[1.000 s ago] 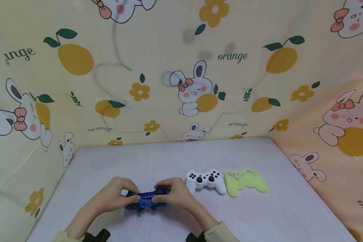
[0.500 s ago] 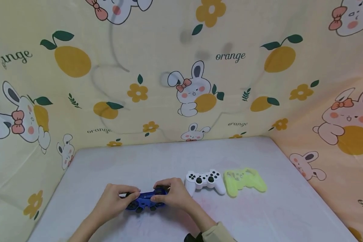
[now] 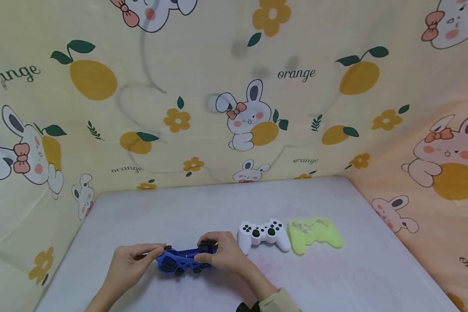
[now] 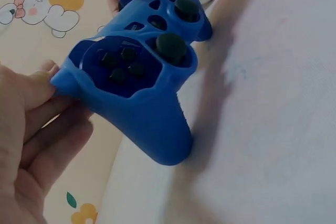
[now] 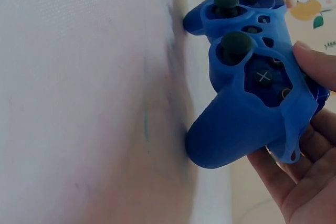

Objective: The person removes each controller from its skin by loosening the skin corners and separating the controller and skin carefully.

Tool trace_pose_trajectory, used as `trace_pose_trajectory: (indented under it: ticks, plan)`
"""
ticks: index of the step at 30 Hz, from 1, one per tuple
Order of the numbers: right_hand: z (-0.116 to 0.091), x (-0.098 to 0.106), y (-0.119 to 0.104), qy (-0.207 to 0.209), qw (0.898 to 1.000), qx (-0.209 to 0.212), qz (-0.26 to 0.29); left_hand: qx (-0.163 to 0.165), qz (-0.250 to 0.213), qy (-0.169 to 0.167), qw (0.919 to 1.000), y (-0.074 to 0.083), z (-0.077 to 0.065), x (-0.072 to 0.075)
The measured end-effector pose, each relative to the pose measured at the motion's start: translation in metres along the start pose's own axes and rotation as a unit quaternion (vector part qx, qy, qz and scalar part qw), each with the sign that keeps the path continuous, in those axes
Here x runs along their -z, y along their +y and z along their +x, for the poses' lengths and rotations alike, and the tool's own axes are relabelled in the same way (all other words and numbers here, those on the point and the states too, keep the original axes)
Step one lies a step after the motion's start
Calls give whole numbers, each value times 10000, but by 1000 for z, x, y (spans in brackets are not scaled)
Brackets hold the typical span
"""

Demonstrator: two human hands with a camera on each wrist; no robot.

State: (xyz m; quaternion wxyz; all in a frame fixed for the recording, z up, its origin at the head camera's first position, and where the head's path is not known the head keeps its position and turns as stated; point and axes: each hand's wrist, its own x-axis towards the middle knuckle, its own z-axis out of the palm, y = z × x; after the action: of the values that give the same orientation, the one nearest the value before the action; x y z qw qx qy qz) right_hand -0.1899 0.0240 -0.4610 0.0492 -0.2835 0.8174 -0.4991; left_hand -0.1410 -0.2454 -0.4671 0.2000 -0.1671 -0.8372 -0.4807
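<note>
A dark blue game controller (image 4: 116, 70) with black thumbsticks wears a lighter blue silicone cover (image 4: 149, 119). In the head view both hands hold it tilted, low over the table. At its left end, my left hand (image 3: 126, 266) pinches a corner of the cover between thumb and fingers. My right hand (image 3: 226, 253) grips the other end, thumb on the near side and fingers behind. In the right wrist view, a cover corner (image 5: 289, 150) hangs off the controller's shoulder, where bare dark blue casing shows. The controller's back is hidden.
A white game controller (image 3: 263, 232) lies on the table (image 3: 316, 281), right of my right hand. Beside it rests a yellow-green silicone controller cover (image 3: 316, 234). A printed cloth (image 3: 203, 86) with rabbits and oranges walls the back and sides.
My left hand has shifted left from the controller's top to its outer left corner, baring more of its left end. My right hand has stayed in nearly the same place.
</note>
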Motion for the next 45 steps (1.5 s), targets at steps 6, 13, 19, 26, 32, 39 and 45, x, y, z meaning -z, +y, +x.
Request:
trace_pose_trajectory:
  ticks: [6,13,19,26,32,39,45]
  plan:
    - [-2,-1,1,49,10000,55,-50,-963,649,433,9923,3,-4,6]
    - [-2,-3,2,93,9999,61,-16,-1808,986,129,9785,6,-5,14]
    - [-3,-3,1,132,9999,-21,-64,-1722,844,-157,9813,16,5,5]
    - [-6,-6,-1,193,9998,-81,-77,-27,492,-23,9988,32,0,-14]
    - [-7,-6,-2,274,9996,58,-100,1386,426,376,9887,47,0,-33]
    - [-6,-7,-3,194,9995,170,-183,544,1355,1356,9800,47,0,-45]
    - [-7,-7,-1,211,9994,246,-111,706,1270,1686,9749,42,2,-42]
